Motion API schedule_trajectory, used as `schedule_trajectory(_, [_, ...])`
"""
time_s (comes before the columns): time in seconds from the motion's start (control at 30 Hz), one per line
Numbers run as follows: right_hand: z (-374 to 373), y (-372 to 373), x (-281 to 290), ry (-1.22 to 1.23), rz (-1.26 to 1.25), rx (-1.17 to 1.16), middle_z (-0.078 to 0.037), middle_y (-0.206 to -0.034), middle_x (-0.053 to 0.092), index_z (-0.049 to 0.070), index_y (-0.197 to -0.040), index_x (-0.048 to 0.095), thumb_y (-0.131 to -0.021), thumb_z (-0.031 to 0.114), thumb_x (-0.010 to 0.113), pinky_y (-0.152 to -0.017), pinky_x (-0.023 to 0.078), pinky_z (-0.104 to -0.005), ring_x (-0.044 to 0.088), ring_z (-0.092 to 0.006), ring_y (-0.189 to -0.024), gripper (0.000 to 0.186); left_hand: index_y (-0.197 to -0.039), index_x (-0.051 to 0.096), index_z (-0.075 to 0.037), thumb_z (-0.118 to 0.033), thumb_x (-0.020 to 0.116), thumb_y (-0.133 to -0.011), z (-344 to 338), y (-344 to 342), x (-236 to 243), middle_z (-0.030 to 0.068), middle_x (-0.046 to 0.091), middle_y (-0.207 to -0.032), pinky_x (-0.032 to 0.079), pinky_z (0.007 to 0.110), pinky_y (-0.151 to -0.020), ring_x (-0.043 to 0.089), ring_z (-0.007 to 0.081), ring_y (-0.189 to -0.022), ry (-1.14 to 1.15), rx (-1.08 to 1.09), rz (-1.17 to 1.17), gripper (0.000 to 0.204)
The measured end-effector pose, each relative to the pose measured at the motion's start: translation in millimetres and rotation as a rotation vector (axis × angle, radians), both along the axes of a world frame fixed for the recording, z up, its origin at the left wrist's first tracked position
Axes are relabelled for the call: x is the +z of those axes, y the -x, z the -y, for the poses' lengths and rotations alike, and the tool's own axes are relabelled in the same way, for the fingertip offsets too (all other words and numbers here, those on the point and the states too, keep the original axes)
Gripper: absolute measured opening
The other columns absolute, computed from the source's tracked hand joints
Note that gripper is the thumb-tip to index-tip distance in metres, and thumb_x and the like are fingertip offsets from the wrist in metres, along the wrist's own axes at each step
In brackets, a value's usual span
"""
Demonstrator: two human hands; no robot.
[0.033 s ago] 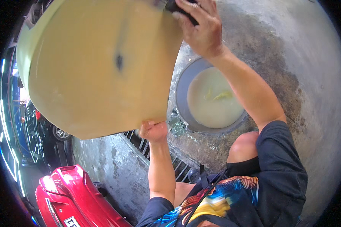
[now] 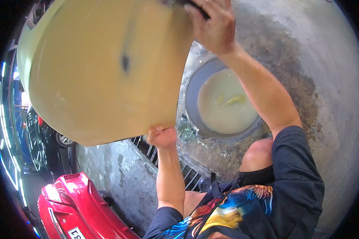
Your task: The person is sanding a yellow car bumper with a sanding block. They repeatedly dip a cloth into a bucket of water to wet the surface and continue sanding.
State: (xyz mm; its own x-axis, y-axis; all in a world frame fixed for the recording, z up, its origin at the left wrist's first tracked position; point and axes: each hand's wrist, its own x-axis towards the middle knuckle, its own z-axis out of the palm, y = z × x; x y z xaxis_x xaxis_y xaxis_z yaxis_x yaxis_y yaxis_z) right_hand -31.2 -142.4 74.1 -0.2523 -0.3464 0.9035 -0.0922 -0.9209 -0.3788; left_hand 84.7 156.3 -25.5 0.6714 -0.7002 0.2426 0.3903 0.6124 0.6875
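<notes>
A large tan car body panel with a dark smudge at its middle fills the upper left. My left hand is closed on its lower edge, thumb on the face and the other fingers out of sight behind. At the panel's upper right, my right hand grips a black block against the surface. The block is partly cut off by the top of the picture and partly covered by my fingers.
A grey tub of cloudy water with a yellowish-green thing in it stands on the wet concrete floor. A drain grate runs below the panel. At lower left is a red car; a dark car stands behind it.
My right hand and the black block have shifted slightly up and to the right along the panel. My left hand stays where it was.
</notes>
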Motion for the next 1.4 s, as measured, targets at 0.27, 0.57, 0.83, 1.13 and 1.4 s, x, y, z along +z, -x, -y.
schedule_trajectory(0.27, [1,-2,-5,0.018,-0.014,0.067,-0.024,-0.122,0.071,-0.001,-0.123,0.074,-0.086,0.003,0.077,-0.105,0.050,-0.0472,0.064,-0.0400,-0.121,0.037,-0.081,0.060,-0.009,-0.011,0.054,-0.079,1,-3,-2,-0.0005,0.058,-0.076,0.058,0.036,-0.073,0.056,0.0153,-0.067,0.068,-0.039,-0.105,0.006])
schedule_trajectory(0.57, [5,1,-1,0.010,-0.064,0.013,-0.025,-0.121,0.070,-0.002,-0.121,0.075,-0.086,0.004,0.077,-0.101,0.050,-0.0462,0.065,-0.0408,-0.116,0.036,-0.098,0.066,-0.007,-0.016,0.057,-0.084,-1,0,0,0.0002,0.064,-0.087,0.059,0.037,-0.075,0.063,0.0188,-0.077,-0.030,0.040,-0.035,0.018])
schedule_trajectory(0.83, [4,1,5,0.037,-0.068,0.014,-0.025,-0.118,0.071,-0.001,-0.119,0.075,-0.085,0.002,0.075,-0.099,0.051,-0.0455,0.065,-0.0405,-0.112,0.034,-0.103,0.067,-0.007,-0.018,0.060,-0.085,-4,-12,-12,0.0011,0.065,-0.089,0.061,0.040,-0.076,0.063,0.0181,-0.077,0.193,-0.239,-0.180,0.022])
schedule_trajectory(1.13, [8,-3,9,0.007,0.050,0.012,-0.025,-0.118,0.069,-0.001,-0.118,0.076,-0.085,0.003,0.077,-0.099,0.052,-0.0471,0.065,-0.0410,-0.111,0.033,-0.114,0.067,-0.006,-0.017,0.056,-0.082,-6,-19,-19,0.0073,0.068,-0.105,0.063,0.057,-0.076,0.068,0.0264,-0.091,0.231,-0.284,0.000,0.035])
schedule_trajectory(1.4, [7,-4,5,-0.051,0.081,0.061,-0.025,-0.119,0.070,-0.002,-0.119,0.075,-0.084,0.002,0.077,-0.100,0.051,-0.0470,0.065,-0.0403,-0.113,0.035,-0.125,0.065,-0.007,-0.018,0.056,-0.079,-10,-13,-21,0.0112,0.068,-0.120,0.063,0.059,-0.075,0.070,0.0323,-0.105,0.061,-0.032,-0.131,0.048])
